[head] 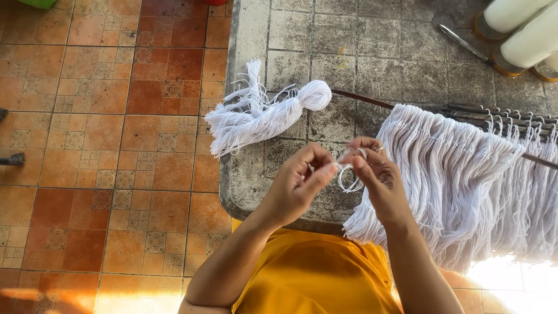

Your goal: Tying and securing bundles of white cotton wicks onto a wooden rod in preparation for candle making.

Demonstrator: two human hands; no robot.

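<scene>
Pinching a loop of white yarn [349, 180] between left hand [299, 186] and right hand [375, 177], beside the rod [363, 100]; many tassels [453, 174] hang knotted, the yarn bundle [261, 113] remains unused.

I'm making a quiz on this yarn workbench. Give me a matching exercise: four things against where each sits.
1 bundle of white yarn
2 fringe of white strands
3 white cylinders
4 loop of thread

A hanging from the rod
B pinched between the left hand and right hand
C tabletop's far right corner
D lying loose near the table's left edge

Pairs: 1-D, 2-A, 3-C, 4-B
</scene>
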